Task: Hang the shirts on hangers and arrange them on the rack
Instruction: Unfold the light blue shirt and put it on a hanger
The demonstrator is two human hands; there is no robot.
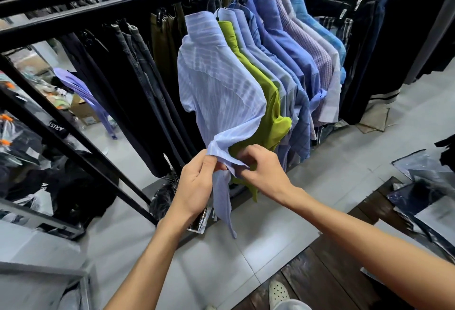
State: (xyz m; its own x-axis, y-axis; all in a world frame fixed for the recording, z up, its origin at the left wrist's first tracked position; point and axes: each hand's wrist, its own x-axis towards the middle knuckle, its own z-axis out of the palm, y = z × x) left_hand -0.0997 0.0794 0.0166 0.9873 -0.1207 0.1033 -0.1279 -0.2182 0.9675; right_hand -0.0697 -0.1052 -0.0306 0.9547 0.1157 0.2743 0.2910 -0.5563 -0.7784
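Note:
A pale blue striped shirt hangs on a hanger from the black rack bar, frontmost in a row of shirts. Behind it hang a green shirt and several blue and checked shirts. My left hand grips the striped shirt's bunched lower hem, a strip of the cloth dangling below it. My right hand pinches the same hem just to the right, in front of the green shirt.
Dark trousers hang left of the shirts, and more dark garments hang at the right. Plastic bags lie on the floor at right. Bagged clothes pile up behind the rack's slanted black bars at left. A shoe shows below.

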